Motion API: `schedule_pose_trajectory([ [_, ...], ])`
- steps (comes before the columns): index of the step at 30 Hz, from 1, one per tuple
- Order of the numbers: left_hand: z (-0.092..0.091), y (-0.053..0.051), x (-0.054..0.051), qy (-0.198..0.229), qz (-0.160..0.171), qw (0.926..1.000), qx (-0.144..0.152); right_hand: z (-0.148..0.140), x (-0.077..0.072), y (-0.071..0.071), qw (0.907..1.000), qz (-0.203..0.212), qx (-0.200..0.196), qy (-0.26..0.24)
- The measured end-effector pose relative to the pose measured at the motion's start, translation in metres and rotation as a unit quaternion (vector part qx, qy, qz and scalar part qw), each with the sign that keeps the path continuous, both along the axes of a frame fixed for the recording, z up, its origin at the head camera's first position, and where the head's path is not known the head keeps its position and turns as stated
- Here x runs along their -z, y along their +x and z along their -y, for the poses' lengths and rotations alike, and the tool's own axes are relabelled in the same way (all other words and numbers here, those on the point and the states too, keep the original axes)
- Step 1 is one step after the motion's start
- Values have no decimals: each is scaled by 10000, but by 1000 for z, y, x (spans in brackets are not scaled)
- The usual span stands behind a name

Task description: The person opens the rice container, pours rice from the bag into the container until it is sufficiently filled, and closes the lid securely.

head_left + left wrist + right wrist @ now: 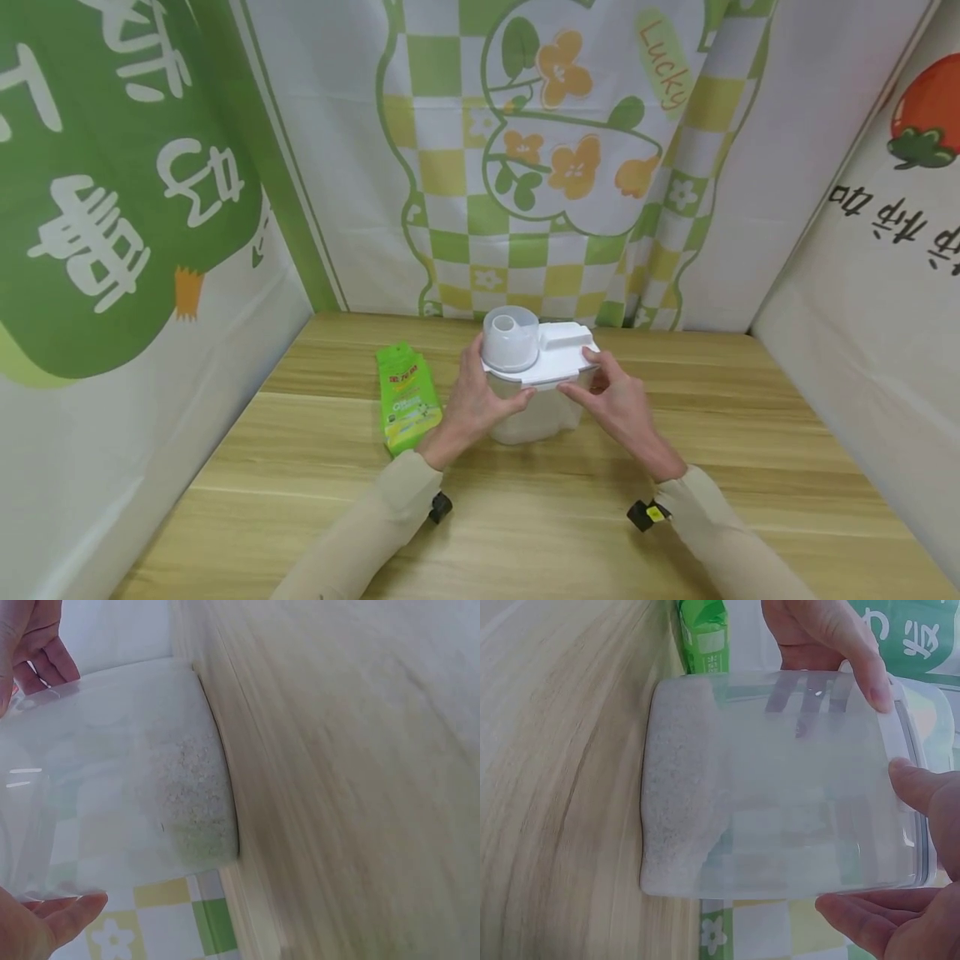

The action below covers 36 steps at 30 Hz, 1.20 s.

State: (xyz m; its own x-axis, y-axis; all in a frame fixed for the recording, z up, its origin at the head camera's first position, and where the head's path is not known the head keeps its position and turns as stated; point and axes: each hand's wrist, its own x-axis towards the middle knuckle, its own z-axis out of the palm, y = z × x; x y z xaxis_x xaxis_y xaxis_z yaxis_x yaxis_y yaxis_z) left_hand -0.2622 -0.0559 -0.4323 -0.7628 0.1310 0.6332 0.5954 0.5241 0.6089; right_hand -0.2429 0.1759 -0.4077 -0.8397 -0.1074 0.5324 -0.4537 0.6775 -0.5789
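A clear rice storage container [534, 418] stands upright on the table, with white rice grains [676, 780] in its lower part. Its white lid [562, 363] sits on top and bears a translucent measuring cup [514, 352] on the left and a raised part on the right. My left hand [478, 402] grips the container's left side at the top, thumb along the front rim. On the opposite side my right hand [621, 402] holds the lid edge, its thumb at the front and its fingers round the right end.
A green printed bag [407, 398] lies left of the container, close to my left forearm. Patterned curtain cloth [547, 275] hangs behind the wooden table [720, 433], and printed sheets flank both sides.
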Motion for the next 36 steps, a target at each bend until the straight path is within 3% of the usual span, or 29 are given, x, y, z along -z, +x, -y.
schedule_pose_trajectory([
  [6,-2,-1,1,99,116,9998,-104,3,2,-1,9999,-61,136,79],
  [22,-7,0,3,200,2,9988,-441,10,2,-1,9993,-35,367,7],
  [36,-11,-2,2,441,44,9983,-368,13,1,-2,9987,-222,463,-11],
])
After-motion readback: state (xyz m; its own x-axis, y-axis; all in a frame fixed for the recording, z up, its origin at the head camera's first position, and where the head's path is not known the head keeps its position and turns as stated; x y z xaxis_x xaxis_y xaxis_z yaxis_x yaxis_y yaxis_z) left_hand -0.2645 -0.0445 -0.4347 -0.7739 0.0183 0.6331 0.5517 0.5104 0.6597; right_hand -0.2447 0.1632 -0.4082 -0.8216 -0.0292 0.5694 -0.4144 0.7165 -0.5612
